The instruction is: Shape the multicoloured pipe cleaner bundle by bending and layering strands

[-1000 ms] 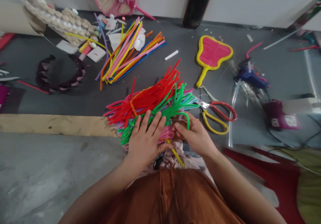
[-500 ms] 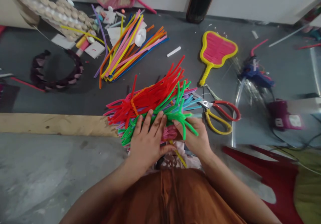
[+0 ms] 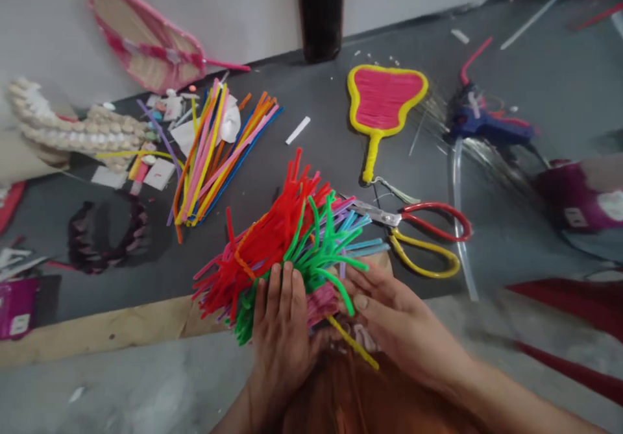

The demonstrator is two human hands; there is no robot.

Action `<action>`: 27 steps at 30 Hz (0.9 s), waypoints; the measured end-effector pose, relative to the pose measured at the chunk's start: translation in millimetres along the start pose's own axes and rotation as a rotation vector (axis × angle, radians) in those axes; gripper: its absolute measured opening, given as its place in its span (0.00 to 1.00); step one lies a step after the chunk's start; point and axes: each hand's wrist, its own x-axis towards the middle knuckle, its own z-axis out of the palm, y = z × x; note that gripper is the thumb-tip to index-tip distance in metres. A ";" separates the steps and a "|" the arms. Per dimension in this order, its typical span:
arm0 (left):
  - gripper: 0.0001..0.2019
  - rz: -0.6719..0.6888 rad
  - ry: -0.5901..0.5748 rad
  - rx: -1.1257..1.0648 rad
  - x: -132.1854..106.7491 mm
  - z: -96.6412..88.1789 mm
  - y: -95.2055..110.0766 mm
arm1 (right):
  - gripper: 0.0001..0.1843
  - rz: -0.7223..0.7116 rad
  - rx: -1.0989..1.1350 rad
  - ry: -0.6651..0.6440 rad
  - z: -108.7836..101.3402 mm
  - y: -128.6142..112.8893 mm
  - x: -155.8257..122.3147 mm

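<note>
Several bundles of pipe cleaners lie heaped at the table's front edge. Red pipe cleaners (image 3: 267,233), bound with a twisted orange one, are on top, with green pipe cleaners (image 3: 324,252) in front. Pink ones (image 3: 321,304) and light blue ones (image 3: 355,226) show beneath. My left hand (image 3: 282,324) presses its straight fingers over the green bundle, thumb down at the near side. At the bundle's right end is my right hand (image 3: 394,311), thumb and fingers apart beside the loose green tips. A yellow pipe cleaner (image 3: 355,343) hangs out below, between my hands.
Scissors (image 3: 389,218) with red and yellow handles lie to the right. Behind them is a pink fan shape with yellow edging (image 3: 387,100). A blue glue gun (image 3: 491,122) lies far right. Loose coloured pipe cleaners (image 3: 214,161) and a dark braided headband (image 3: 107,239) are at left.
My right hand has let go of the green ends and opened, shifting down and right. My left hand stays on the green bundle. The view has tilted and shifted.
</note>
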 end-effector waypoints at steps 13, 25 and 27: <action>0.35 0.038 -0.242 0.123 26.5 -49.7 3.0 | 0.09 -0.178 -0.416 -0.246 -7.2 -33.4 39.0; 0.41 -0.143 -0.061 0.023 25.7 -2.3 22.2 | 0.11 -0.294 -0.713 -0.085 -11.5 -24.1 45.3; 0.41 -0.142 -0.058 0.016 25.8 -2.4 23.1 | 0.11 -0.360 -0.804 -0.030 -12.8 -20.8 45.9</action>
